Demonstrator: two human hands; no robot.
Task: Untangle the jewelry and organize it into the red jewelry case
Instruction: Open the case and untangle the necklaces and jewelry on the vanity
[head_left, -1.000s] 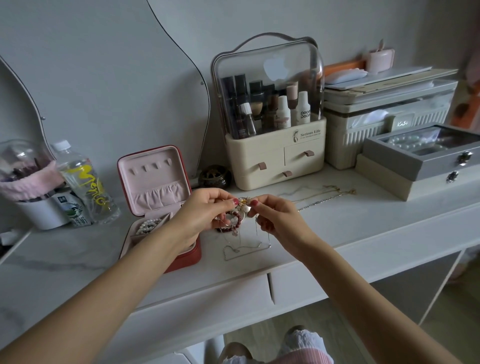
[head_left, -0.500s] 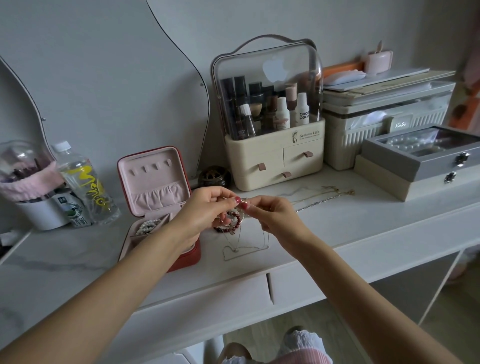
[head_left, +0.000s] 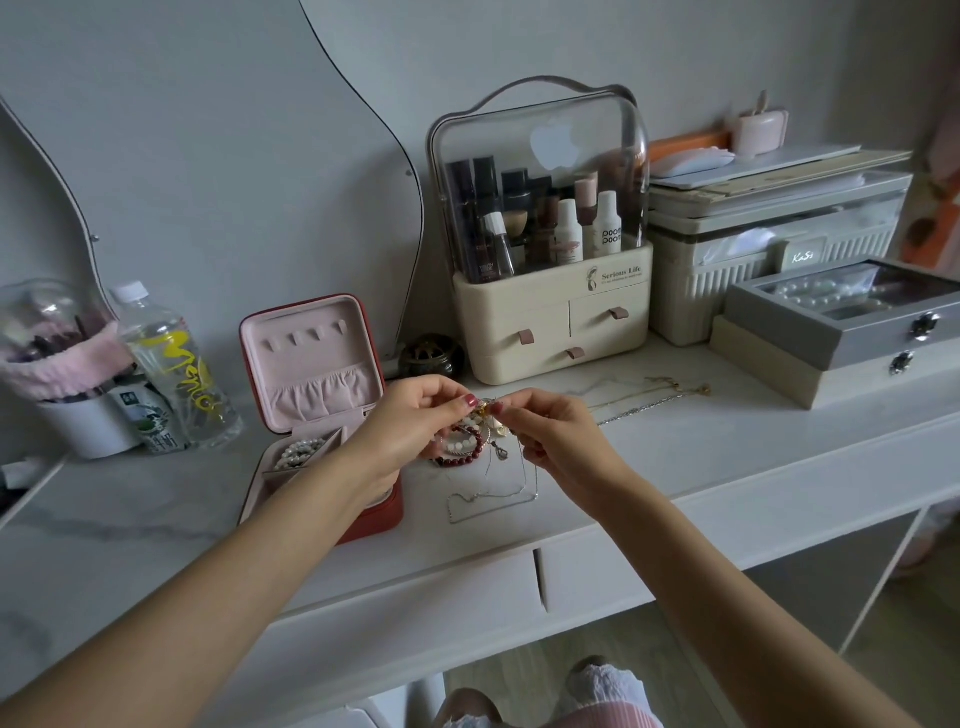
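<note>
Both hands, left hand (head_left: 410, 426) and right hand (head_left: 558, 441), I see pinching tangled jewelry (head_left: 480, 434) beside open red case (head_left: 317, 410) on worktop (head_left: 727, 447).

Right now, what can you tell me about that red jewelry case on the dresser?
The red jewelry case is a small square box with rounded corners, red outside and lined in pale pink, seemingly soft fabric. It sits open on the white dresser top, lid upright, showing four small tabs above a gathered pocket. A pearl strand lies in a rear compartment of the base. The left forearm crosses above its front, hiding the rest; whether it touches is unclear.
</note>
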